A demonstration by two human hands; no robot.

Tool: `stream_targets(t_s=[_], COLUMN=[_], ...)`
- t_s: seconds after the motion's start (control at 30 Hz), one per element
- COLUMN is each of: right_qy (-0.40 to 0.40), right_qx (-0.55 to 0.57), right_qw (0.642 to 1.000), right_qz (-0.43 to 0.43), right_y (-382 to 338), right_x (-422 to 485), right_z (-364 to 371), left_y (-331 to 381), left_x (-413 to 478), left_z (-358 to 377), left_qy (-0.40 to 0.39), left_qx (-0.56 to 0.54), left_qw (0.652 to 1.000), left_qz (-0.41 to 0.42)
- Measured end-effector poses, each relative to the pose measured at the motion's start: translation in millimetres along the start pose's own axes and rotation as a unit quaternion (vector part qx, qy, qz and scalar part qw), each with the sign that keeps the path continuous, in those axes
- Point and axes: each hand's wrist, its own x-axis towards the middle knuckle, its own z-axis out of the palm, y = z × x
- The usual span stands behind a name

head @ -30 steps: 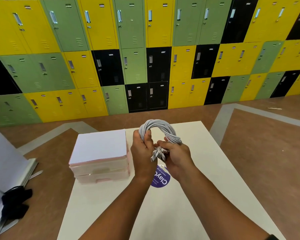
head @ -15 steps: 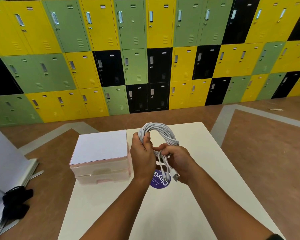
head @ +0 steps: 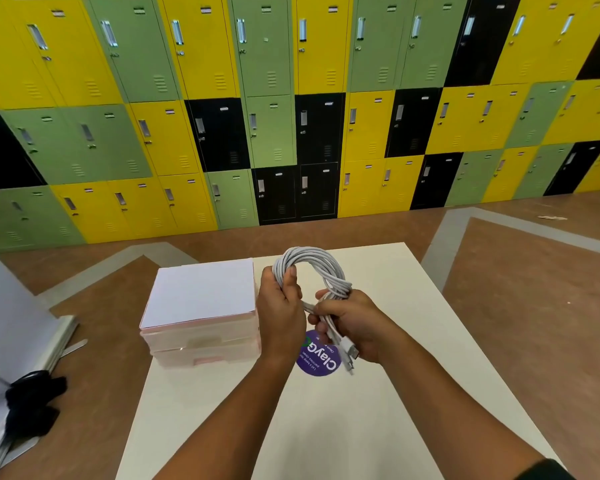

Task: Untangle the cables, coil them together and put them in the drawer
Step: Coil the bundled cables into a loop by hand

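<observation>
Aloft, cable coil (head: 313, 260) in the grip of left hand (head: 280, 315) and right hand (head: 359, 323).

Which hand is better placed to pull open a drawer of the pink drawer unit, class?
Probably the left hand: the drawer unit stands close beside it, drawers shut. The right hand grips the coiled white cables and their plug ends, so it can hold them.

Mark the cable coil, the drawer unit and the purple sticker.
cable coil (head: 309, 252): head view, top of the arch.
drawer unit (head: 201, 292): head view, white top face.
purple sticker (head: 321, 361): head view, printed face.
</observation>
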Motion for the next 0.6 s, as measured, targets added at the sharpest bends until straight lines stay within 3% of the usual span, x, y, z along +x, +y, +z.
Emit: stream_targets(t_s=[0.1, 0.17, 0.23, 0.4, 0.6], right_qy=[-0.002, 0.019, 0.049, 0.105, 0.140], right_qx=[-0.023, -0.070, -0.097, 0.016, 0.056], right_qw=[1.000, 0.997, 0.993, 0.994, 0.989], right_qz=[-0.012, -0.032, -0.053, 0.002, 0.003], right_y=[4, 8, 13, 12, 0], right_x=[5, 8, 10, 13, 11], right_z=[-7, -10, -10, -16, -23], left_y=[-3, -5, -4, -5, -8], left_x=[8, 13, 13, 14, 20], left_z=[-3, -7, -12, -24, -39], left_qy=[-0.051, -0.098, -0.134, -0.237, -0.319], left_qx=[-0.063, -0.155, -0.216, -0.249, -0.184], left_qw=[0.985, 0.943, 0.910, 0.887, 0.889], left_qz=[-0.155, -0.279, -0.327, -0.308, -0.271])
